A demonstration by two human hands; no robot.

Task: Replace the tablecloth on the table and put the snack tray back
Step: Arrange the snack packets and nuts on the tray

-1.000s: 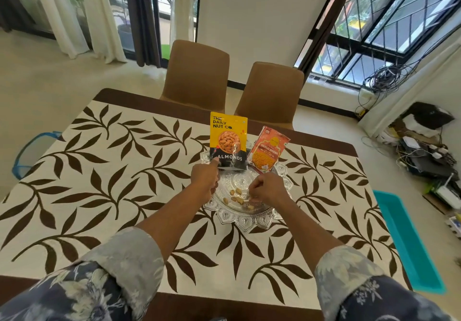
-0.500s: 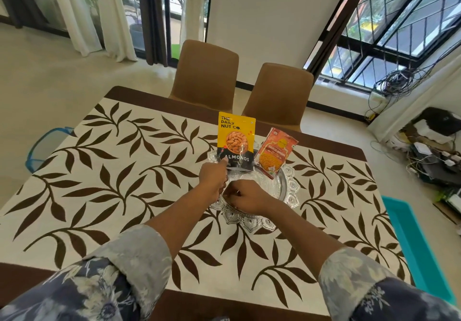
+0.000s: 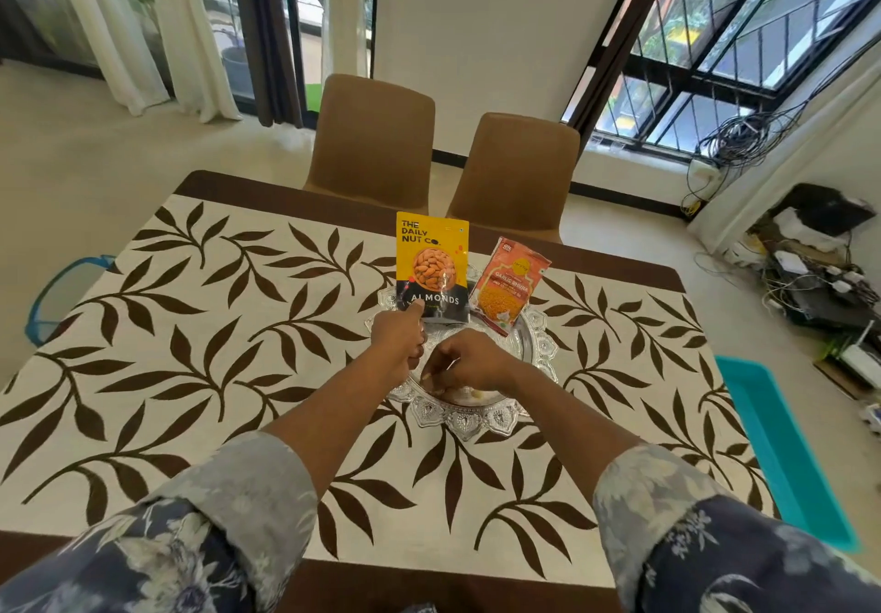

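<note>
A cream tablecloth (image 3: 200, 374) with brown leaf print covers the table. On it, right of centre, sits a clear scalloped snack tray (image 3: 541, 355). A yellow almonds packet (image 3: 431, 264) stands upright at the tray's far edge, and my left hand (image 3: 398, 343) pinches its lower left corner. An orange snack packet (image 3: 510, 286) leans beside it. My right hand (image 3: 469, 364) reaches into the tray with fingers curled over loose nuts (image 3: 479, 393); what it holds is hidden.
Two brown chairs (image 3: 376, 135) (image 3: 517, 169) stand at the table's far side. A teal bin (image 3: 782, 450) lies on the floor to the right, and a blue-rimmed object (image 3: 52, 288) to the left. Cables and boxes (image 3: 820, 269) clutter the right wall.
My right hand has slid left across the tray toward my left hand. The left hand keeps its pinch on the almonds packet. The view has tilted slightly.
</note>
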